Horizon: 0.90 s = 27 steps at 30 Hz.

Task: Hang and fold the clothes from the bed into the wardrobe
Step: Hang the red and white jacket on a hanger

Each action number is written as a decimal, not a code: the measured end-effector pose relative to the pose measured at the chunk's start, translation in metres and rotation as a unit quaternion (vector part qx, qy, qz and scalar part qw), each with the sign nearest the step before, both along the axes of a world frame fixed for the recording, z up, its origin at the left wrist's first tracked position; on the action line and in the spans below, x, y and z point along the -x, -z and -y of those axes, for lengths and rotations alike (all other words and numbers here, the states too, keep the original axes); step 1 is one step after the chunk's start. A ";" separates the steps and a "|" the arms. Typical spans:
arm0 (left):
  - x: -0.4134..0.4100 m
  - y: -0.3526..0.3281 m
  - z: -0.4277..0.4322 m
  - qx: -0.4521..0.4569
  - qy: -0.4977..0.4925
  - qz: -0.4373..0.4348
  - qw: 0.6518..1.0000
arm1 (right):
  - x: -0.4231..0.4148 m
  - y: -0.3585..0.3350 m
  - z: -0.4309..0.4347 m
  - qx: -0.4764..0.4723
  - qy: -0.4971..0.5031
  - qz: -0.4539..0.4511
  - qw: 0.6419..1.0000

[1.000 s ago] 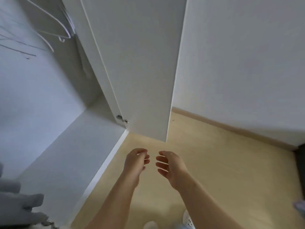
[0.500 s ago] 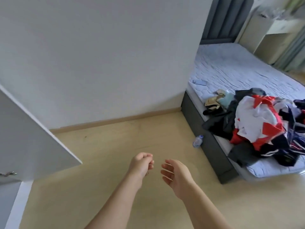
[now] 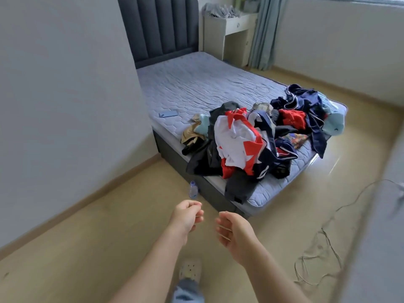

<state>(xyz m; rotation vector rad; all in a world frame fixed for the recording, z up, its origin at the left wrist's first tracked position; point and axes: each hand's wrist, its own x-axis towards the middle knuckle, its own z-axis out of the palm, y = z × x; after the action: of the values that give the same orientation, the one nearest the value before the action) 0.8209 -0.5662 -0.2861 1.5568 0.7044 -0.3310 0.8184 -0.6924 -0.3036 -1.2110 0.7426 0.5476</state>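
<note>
A heap of mixed clothes (image 3: 258,138), red, white, navy and black, lies on the near end of the bed (image 3: 196,88). A dark garment hangs over the mattress edge. My left hand (image 3: 185,216) and my right hand (image 3: 235,231) hover side by side over the floor in front of the bed, a short way from the pile. Both have loosely curled fingers and hold nothing. The wardrobe is out of view.
A small plastic bottle (image 3: 193,190) stands on the floor against the bed base. A phone (image 3: 168,114) lies on the mattress. Loose cables (image 3: 321,256) trail on the floor at right. A white wall (image 3: 65,106) runs along the left; a desk (image 3: 229,33) stands behind the bed.
My view has swung right from the wardrobe door to the bed and its clothes pile. Both hands stay empty and close together in front of me.
</note>
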 end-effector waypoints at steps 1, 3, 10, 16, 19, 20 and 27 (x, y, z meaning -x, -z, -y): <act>-0.012 0.001 0.007 0.000 0.011 -0.003 1.000 | -0.009 0.000 0.007 -0.001 0.008 0.000 1.000; -0.049 0.006 0.022 0.007 0.033 -0.002 0.999 | -0.041 0.004 0.024 -0.002 0.035 0.000 0.999; -0.181 0.012 0.046 0.005 0.091 0.005 0.996 | -0.160 0.011 0.049 0.007 0.083 -0.008 0.997; -0.287 0.017 0.055 -0.014 0.116 -0.001 0.993 | -0.262 0.016 0.056 -0.006 0.110 -0.014 0.994; -0.324 0.022 0.065 -0.020 0.122 -0.013 0.992 | -0.295 0.020 0.066 -0.007 0.119 -0.026 0.993; -0.333 0.022 0.068 -0.023 0.125 -0.018 0.992 | -0.304 0.022 0.071 -0.005 0.122 -0.033 0.992; -0.413 0.041 0.111 -0.045 0.105 -0.034 0.993 | -0.382 0.044 0.120 -0.004 0.090 -0.066 0.994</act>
<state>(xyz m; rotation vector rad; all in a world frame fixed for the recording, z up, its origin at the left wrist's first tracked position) 1.2334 -0.6772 -0.3274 1.7167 0.6160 -0.5157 1.2002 -0.8126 -0.3478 -1.0950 0.9508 0.4832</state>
